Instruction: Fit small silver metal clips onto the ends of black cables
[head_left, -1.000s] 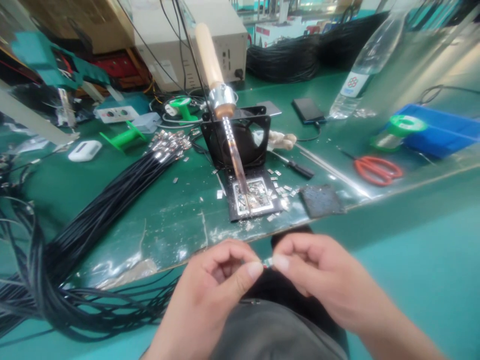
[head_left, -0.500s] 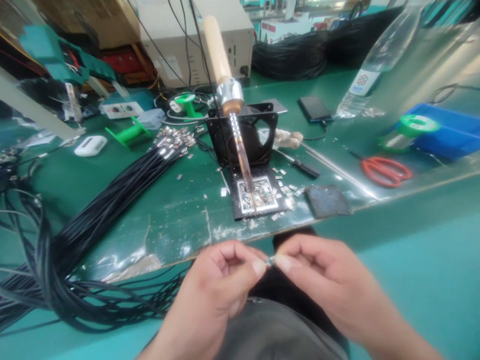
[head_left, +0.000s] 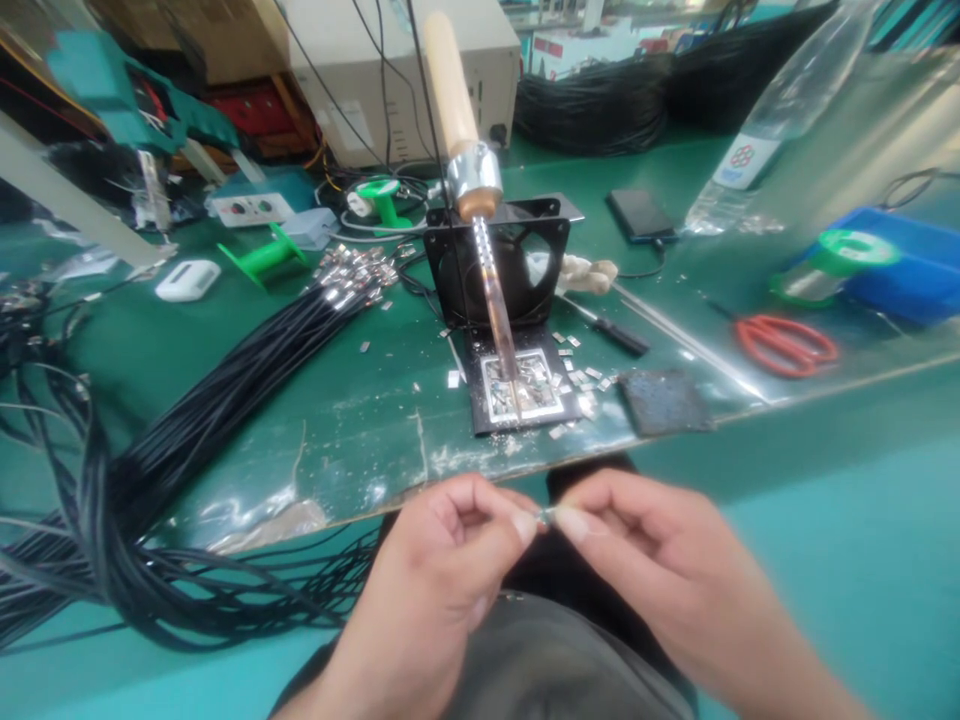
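In front of my lap, my left hand and my right hand meet fingertip to fingertip, both closed in a pinch. Between them shows a tiny silvery piece, mostly covered by the thumbs; its exact kind is too small to make out. Beyond the hands, a soldering iron with a wooden handle points down over a small tray of little metal parts. More loose metal parts lie beside the tray. A bundle of black cables with metal ends rests on the left.
A black fan frame stands behind the tray. To the right are a dark square pad, red-handled scissors, a black-handled tool, a blue bin and a plastic bottle. Green spools sit at left.
Both hands keep their pinch, fingertips shifting very slightly around the tiny piece. The whole bench scene has slid a little to the right in view.
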